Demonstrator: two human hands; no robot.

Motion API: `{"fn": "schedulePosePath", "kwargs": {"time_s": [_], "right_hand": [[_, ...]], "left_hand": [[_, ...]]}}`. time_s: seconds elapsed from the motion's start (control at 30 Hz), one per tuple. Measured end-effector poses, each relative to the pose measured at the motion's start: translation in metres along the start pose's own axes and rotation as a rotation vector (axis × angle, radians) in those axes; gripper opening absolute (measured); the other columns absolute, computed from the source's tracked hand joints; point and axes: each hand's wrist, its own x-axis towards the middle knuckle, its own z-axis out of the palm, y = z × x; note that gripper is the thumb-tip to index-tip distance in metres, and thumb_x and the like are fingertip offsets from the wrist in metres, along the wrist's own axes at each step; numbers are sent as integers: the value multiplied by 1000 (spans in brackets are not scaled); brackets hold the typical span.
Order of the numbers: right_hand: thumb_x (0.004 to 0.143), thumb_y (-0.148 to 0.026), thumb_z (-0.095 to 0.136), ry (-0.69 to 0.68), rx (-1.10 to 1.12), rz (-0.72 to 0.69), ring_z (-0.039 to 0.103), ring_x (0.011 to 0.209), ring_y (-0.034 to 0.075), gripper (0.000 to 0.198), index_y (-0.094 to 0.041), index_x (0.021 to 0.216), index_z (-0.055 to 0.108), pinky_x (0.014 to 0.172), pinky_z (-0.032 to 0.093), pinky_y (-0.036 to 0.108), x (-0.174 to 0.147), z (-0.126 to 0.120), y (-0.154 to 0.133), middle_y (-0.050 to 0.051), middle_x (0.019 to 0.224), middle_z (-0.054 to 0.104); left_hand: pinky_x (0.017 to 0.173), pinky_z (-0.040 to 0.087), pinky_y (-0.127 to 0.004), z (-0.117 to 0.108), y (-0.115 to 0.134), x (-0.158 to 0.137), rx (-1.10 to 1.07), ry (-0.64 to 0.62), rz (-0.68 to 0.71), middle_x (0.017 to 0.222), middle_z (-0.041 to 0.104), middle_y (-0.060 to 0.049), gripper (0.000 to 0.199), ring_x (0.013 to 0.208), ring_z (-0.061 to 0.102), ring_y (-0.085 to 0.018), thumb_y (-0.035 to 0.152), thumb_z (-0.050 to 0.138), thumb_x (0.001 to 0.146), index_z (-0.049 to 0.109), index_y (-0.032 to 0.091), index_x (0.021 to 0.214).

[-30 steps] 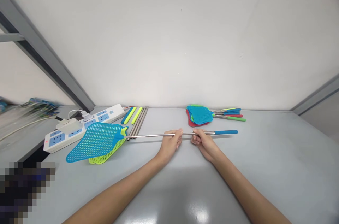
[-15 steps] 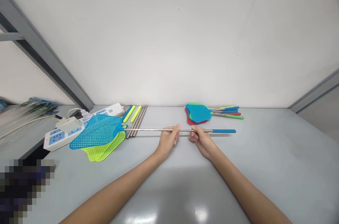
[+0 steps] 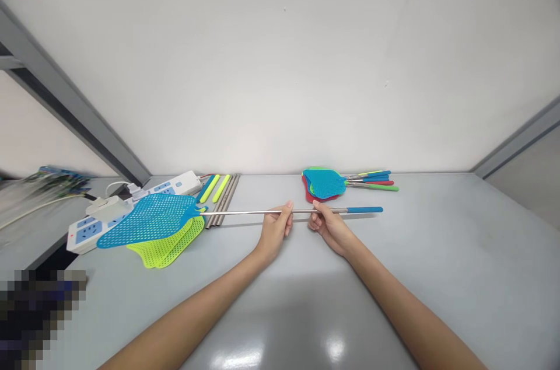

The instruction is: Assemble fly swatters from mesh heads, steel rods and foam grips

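Observation:
Both hands grip the extended metal rod of a blue fly swatter (image 3: 151, 219), held lengthwise across the grey table. My left hand (image 3: 275, 227) pinches the thin rod near its middle. Closer to the blue grip, my right hand (image 3: 326, 224) is closed on the thicker part of the rod. The blue mesh head points left, over yellow-green swatter heads (image 3: 170, 247) lying on the table. Behind my right hand is a pile of fly swatters (image 3: 326, 183) with blue, red and green heads, their handles pointing right.
A white power strip (image 3: 186, 182) with plugs lies at the left. Beside it are yellow grips (image 3: 221, 188), a blue grip (image 3: 205, 188) and several metal tubes (image 3: 225, 206). A white wall (image 3: 280, 66) rises along the table's (image 3: 437, 253) back edge; a grey frame post (image 3: 79, 101) stands left.
The view has shifted slightly. The held swatter's blue head has tilted and reaches a little further left. Both hands keep their hold on the rod.

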Motion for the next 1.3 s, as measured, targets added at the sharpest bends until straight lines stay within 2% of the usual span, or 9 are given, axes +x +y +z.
{"fn": "schedulePosePath", "kwargs": {"time_s": [0.23,0.57,0.83,0.9,1.03,1.13,1.3], "right_hand": [[74,-34,52,-3,-43,-19,31,43,8,35,-16,44,46,49,25,26,1,0,1,-3,42,38],[72,-36,53,-38,-43,-29,33,43,8,32,-16,47,49,47,25,26,2,0,2,-4,40,38],[71,-45,50,-87,-206,-35,37,46,9,37,-14,54,58,52,28,25,-2,0,2,-2,43,42],[72,-47,49,-119,-221,-30,38,47,10,38,-15,56,60,52,29,25,-3,3,2,-2,43,43],[74,-47,44,-241,-219,-27,43,49,11,42,-15,53,59,55,31,25,-8,11,4,-1,45,45],[75,-48,42,-268,-235,-41,45,50,12,44,-15,51,59,57,33,26,-9,13,4,1,46,47],[75,-44,44,-231,-202,-16,41,46,10,41,-15,49,56,57,33,26,-8,11,7,-1,43,44]], "left_hand": [[41,23,-21,0,2,0,40,-3,23,35,31,6,41,37,27,-6,39,45,76,33,17,44],[41,23,-21,1,4,1,78,-31,23,36,30,6,43,37,27,-5,41,45,76,32,17,43],[42,25,-20,1,7,0,105,-82,32,37,33,6,40,37,29,-6,40,45,76,37,16,45],[42,26,-20,0,8,-1,100,-116,31,37,35,6,37,37,31,-6,39,46,76,39,16,47],[50,34,-21,0,13,-3,68,-248,8,42,47,2,38,47,47,-10,38,43,78,39,16,47],[51,35,-22,0,16,-3,51,-299,-7,45,51,-1,39,49,50,-11,38,40,80,40,16,47],[56,38,-24,2,12,-2,15,-299,-56,36,42,2,42,46,47,-12,40,36,80,43,16,46]]}}
